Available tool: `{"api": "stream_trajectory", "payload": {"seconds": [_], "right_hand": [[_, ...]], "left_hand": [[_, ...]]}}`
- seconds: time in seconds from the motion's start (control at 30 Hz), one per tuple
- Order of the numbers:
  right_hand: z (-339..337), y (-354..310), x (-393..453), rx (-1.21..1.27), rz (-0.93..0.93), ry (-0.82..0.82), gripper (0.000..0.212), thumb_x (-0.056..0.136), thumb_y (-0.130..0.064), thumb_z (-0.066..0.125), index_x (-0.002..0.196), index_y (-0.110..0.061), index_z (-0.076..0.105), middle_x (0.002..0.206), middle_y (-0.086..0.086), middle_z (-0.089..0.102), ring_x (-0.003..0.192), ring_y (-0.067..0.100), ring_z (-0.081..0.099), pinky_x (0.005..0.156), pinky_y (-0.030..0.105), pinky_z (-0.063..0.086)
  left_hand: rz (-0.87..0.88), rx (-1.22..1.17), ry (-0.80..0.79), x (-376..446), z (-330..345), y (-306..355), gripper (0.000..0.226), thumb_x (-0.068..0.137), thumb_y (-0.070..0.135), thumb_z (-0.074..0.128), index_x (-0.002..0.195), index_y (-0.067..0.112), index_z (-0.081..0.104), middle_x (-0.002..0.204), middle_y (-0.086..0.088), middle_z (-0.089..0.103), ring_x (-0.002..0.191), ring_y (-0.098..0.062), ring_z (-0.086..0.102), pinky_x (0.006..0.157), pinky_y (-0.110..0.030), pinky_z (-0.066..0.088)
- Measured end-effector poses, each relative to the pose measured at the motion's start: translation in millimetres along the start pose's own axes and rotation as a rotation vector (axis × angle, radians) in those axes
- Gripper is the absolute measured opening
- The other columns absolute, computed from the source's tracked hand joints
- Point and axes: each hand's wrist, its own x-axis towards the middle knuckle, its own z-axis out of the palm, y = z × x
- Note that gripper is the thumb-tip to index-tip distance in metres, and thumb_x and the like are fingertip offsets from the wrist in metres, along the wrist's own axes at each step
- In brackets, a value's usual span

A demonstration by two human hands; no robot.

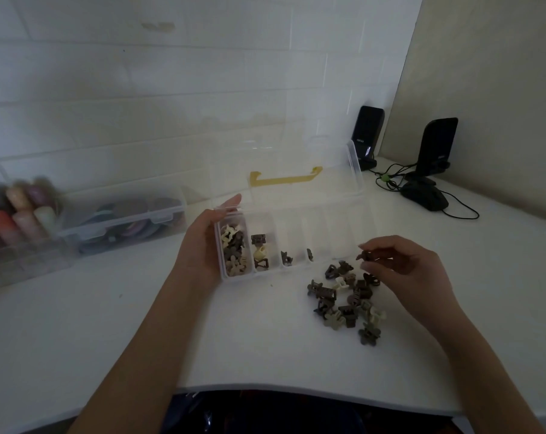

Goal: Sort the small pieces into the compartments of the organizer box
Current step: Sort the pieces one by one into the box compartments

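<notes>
White tiles stand behind a white table, and near its front edge sits the clear organizer box with its lid open toward the wall. The right hand pinches one dark brown hair clip between thumb and fingertips, just above the right end of the box. The left hand rests against the left wall of the box, with straight fingers along it, so the grip there only steadies. The first compartment holds many clips, and the next three hold a few or only one each; the compartments further right look empty.

To do this step well, I think the hand should compare the clip's shape with those already sorted, then release it low over the matching compartment so that it does not bounce out.

The loose pile of clips lies just beside the box, well back from the table edge. To the right there is free room; the black cable and chargers are well apart.
</notes>
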Motion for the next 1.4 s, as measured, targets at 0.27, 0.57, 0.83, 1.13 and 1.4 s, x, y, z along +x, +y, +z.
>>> {"api": "stream_trajectory", "payload": {"seconds": [0.27, 0.57, 0.83, 1.13, 1.4], "right_hand": [[1, -4, 0, 0.181, 0.039, -0.032, 0.039, 0.077, 0.016, 0.063, 0.107, -0.008, 0.065, 0.095, 0.005, 0.072, 0.091, 0.011, 0.068, 0.077, 0.013, 0.050], [3, -4, 0, 0.197, 0.033, -0.063, 0.030, 0.079, 0.015, 0.060, 0.100, -0.007, 0.067, 0.090, 0.005, 0.074, 0.089, 0.015, 0.070, 0.079, 0.018, 0.053], [37, -32, 8, 0.069, -0.119, -0.171, 0.014, 0.077, -0.001, 0.071, 0.084, -0.012, 0.067, 0.083, -0.003, 0.071, 0.080, 0.013, 0.067, 0.073, 0.024, 0.055], [85, -26, 32, -0.756, -0.474, -0.053, 0.013, 0.075, -0.016, 0.073, 0.083, -0.021, 0.064, 0.080, -0.006, 0.066, 0.076, 0.019, 0.055, 0.065, 0.030, 0.039], [30, -33, 11, -0.411, -0.232, -0.057, 0.008, 0.077, -0.025, 0.067, 0.083, -0.028, 0.063, 0.072, -0.016, 0.060, 0.074, 0.005, 0.054, 0.065, 0.009, 0.038]], "left_hand": [[0.003, 0.013, -0.010, -2, 1, 0, 0.054, 0.061, 0.026, 0.063, 0.114, 0.022, 0.070, 0.112, -0.006, 0.067, 0.095, -0.027, 0.066, 0.077, -0.040, 0.053], [0.009, 0.002, -0.020, -1, -1, 0, 0.045, 0.068, 0.027, 0.055, 0.110, 0.022, 0.071, 0.105, -0.005, 0.070, 0.089, -0.024, 0.068, 0.074, -0.038, 0.056], [0.014, 0.008, -0.007, -2, 3, 0, 0.048, 0.067, 0.027, 0.055, 0.112, 0.020, 0.070, 0.112, -0.007, 0.069, 0.099, -0.028, 0.065, 0.085, -0.043, 0.051], [0.021, 0.017, -0.020, -4, 1, -1, 0.050, 0.067, 0.027, 0.056, 0.115, 0.020, 0.068, 0.108, -0.007, 0.071, 0.092, -0.027, 0.069, 0.076, -0.041, 0.052], [0.022, 0.007, 0.005, -1, 1, -1, 0.055, 0.061, 0.026, 0.063, 0.115, 0.019, 0.070, 0.113, -0.008, 0.067, 0.100, -0.029, 0.064, 0.085, -0.044, 0.049]]}}
